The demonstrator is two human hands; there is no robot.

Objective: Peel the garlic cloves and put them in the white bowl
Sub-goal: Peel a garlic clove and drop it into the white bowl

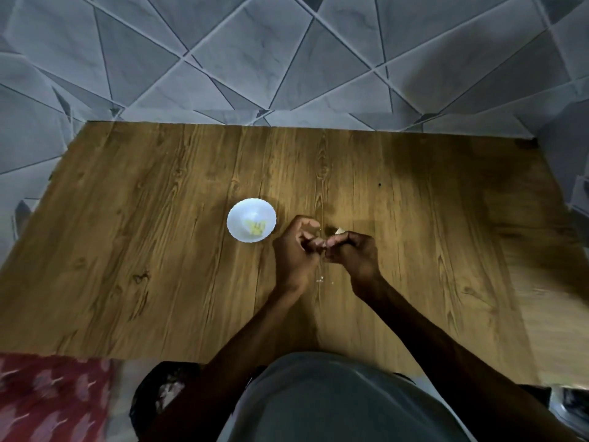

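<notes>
Your left hand (pixel 294 250) and right hand (pixel 353 255) meet just right of the white bowl (pixel 232 218); curled fingers pinch 1 garlic clove (pixel 322 249); it's mostly hidden, can't tell its axis.

On the wooden table (pixel 159 250), a white bowl (pixel 237 218) of peeled cloves (pixel 256 227) sits at 10 o'clock from the left hand (pixel 294 253). Its curled fingers meet the right hand (pixel 355 255); a pale garlic clove (pixel 339 231) shows at that hand's 11 o'clock edge, grip unclear.
</notes>
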